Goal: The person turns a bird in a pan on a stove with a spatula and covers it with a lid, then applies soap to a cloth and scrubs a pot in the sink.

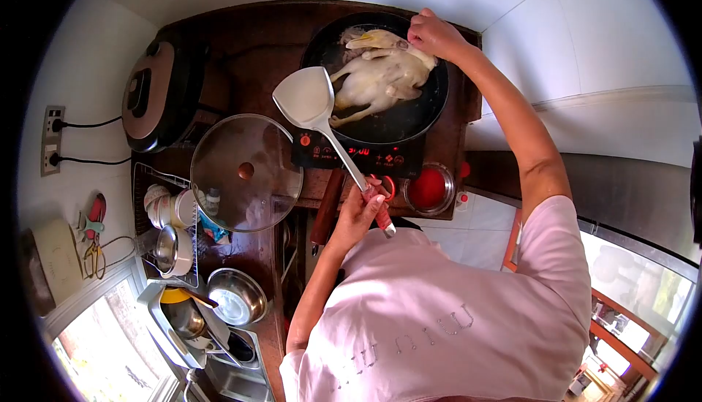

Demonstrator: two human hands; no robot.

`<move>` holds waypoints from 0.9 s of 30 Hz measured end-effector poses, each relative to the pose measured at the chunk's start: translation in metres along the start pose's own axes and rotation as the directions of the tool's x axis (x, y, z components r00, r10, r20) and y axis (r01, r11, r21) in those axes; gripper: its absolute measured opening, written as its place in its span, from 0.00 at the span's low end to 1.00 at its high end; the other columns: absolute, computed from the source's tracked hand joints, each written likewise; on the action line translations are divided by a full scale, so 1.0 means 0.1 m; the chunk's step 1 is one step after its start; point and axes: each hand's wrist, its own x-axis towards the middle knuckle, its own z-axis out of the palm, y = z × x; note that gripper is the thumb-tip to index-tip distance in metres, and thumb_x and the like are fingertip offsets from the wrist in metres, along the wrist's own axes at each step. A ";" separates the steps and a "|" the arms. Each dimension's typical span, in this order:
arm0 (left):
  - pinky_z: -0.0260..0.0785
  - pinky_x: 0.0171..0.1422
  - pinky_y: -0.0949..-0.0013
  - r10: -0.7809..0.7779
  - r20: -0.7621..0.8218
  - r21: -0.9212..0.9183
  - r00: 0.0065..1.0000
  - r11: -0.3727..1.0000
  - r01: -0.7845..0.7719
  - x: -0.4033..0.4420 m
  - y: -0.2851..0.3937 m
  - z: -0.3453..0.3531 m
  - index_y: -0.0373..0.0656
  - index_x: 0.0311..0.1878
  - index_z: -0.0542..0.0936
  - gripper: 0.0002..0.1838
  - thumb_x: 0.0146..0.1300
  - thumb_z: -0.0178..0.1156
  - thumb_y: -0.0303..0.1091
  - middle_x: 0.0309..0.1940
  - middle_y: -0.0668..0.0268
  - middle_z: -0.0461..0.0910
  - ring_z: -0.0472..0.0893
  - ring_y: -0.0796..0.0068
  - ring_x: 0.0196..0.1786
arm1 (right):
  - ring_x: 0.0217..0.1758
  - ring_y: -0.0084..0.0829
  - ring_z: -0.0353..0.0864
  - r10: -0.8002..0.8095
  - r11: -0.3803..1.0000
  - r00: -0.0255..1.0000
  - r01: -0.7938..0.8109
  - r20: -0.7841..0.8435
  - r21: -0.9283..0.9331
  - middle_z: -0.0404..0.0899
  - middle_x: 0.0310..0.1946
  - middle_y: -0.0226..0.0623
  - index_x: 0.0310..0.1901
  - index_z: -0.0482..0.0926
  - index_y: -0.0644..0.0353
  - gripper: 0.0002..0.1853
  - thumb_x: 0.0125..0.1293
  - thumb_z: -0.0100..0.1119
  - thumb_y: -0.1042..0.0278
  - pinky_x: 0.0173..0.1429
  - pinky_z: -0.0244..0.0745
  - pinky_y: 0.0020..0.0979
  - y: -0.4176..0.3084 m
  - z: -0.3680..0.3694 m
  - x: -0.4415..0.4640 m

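left hand (357, 212) curls around spatula (313, 104); right hand (433, 36) grips bird (384, 80).

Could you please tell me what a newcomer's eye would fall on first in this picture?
Probably the whole pale bird lying in the black pan near the top, with the right hand at its upper right end. Next would come the big spatula in the left hand, its broad blade overlapping the pan's left edge in this view. The round glass lid stands out farther left.
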 end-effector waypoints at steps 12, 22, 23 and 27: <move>0.73 0.52 0.71 -0.072 -0.017 -0.059 0.997 0.996 0.071 -0.06 0.02 0.05 0.38 0.58 0.65 0.17 0.71 0.52 0.32 0.45 0.63 0.73 0.75 0.78 0.48 | 0.42 0.39 0.72 -0.030 0.999 1.000 0.029 0.007 0.030 0.73 0.25 0.31 0.21 0.74 0.55 0.06 0.54 0.57 0.70 0.44 0.72 0.38 0.02 0.03 0.06; 0.72 0.50 0.70 -0.061 -0.014 -0.042 0.998 0.997 0.060 -0.09 0.01 0.04 0.38 0.58 0.64 0.17 0.71 0.53 0.34 0.41 0.64 0.73 0.74 0.77 0.42 | 0.41 0.38 0.73 0.147 0.957 0.985 -0.117 -0.096 0.265 0.75 0.26 0.32 0.22 0.75 0.57 0.05 0.49 0.61 0.70 0.46 0.69 0.34 0.02 -0.02 -0.07; 0.72 0.51 0.70 -0.064 -0.013 -0.042 0.998 0.997 0.063 -0.10 0.03 0.03 0.38 0.58 0.64 0.17 0.71 0.53 0.34 0.41 0.64 0.73 0.74 0.77 0.42 | 0.42 0.38 0.73 0.202 0.936 0.972 -0.154 -0.122 0.317 0.76 0.26 0.32 0.23 0.76 0.57 0.04 0.49 0.62 0.70 0.46 0.69 0.33 0.00 -0.04 -0.10; 0.72 0.51 0.71 -0.061 -0.009 -0.040 0.998 0.997 0.061 -0.10 0.04 0.04 0.38 0.58 0.64 0.18 0.71 0.53 0.34 0.41 0.65 0.73 0.74 0.78 0.42 | 0.43 0.37 0.74 0.266 0.936 0.962 -0.242 -0.067 0.256 0.77 0.30 0.32 0.28 0.79 0.57 0.03 0.52 0.60 0.70 0.48 0.70 0.35 -0.07 -0.05 -0.21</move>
